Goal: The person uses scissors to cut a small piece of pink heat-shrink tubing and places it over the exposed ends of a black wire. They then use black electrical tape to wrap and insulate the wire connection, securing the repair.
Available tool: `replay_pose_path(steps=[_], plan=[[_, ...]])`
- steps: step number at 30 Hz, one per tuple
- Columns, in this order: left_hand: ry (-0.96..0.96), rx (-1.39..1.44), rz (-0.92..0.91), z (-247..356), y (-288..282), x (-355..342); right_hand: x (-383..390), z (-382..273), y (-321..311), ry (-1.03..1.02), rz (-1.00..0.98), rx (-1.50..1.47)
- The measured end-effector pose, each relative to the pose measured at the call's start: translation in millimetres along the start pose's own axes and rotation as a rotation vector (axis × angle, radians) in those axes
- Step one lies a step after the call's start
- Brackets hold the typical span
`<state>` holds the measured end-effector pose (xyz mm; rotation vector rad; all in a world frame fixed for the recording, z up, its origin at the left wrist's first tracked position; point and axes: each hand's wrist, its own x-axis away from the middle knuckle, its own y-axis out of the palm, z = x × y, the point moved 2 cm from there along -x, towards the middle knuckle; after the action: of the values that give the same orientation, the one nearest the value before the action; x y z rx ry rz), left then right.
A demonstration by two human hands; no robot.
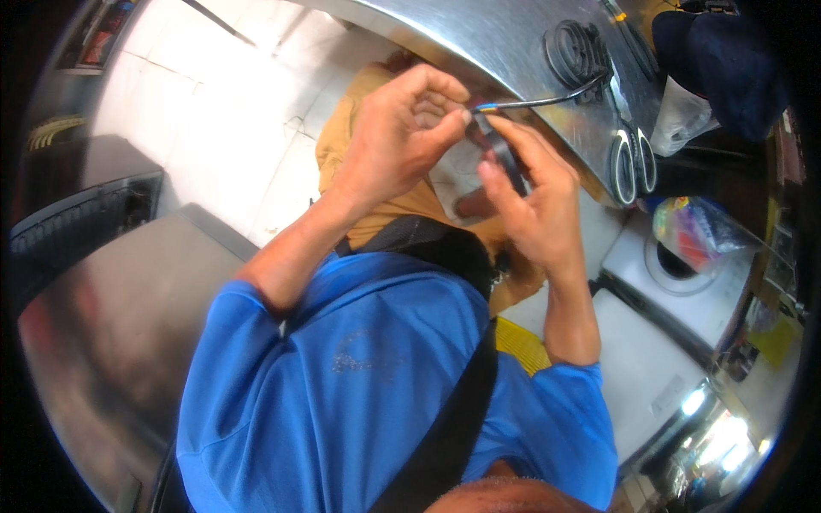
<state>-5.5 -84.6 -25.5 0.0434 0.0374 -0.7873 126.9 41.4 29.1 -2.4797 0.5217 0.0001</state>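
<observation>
My left hand (396,132) pinches thumb and forefinger together at the stripped end of a black cable (547,102), where blue and yellow wires show. My right hand (540,184) holds a roll of black tape (506,160) edge-on between thumb and fingers, just beside that end. A short grey strip of tape seems to run from the roll to the wires. From my hands the cable stretches right, over the metal table's edge, to a black cable coil (571,53). Scissors (634,162) with white-and-black handles lie on the tabletop near the coil.
The steel table (492,38) spans the upper right. Yellow-and-black pliers (629,34), a dark cap (727,73) and a plastic bag (682,115) are at its far right. A white appliance (637,248) carries another colourful bag (697,231). A grey metal surface (128,316) stands left.
</observation>
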Motion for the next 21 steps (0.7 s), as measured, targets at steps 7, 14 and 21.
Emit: replay_pose_path(steps=[7, 14, 21], plan=[[0.091, 0.029, 0.140, 5.1, 2.5, 4.2, -6.7, -31.6, -9.7, -0.201, 0.070, 0.148], [0.295, -0.270, 0.156, 19.1, -4.8, 11.8, -73.0, -51.7, -12.3, -0.400, 0.088, 0.475], [0.383, -0.309, 0.151, 15.8, -1.5, 14.7, -119.1, -39.8, 15.7, -0.282, -0.105, 0.667]])
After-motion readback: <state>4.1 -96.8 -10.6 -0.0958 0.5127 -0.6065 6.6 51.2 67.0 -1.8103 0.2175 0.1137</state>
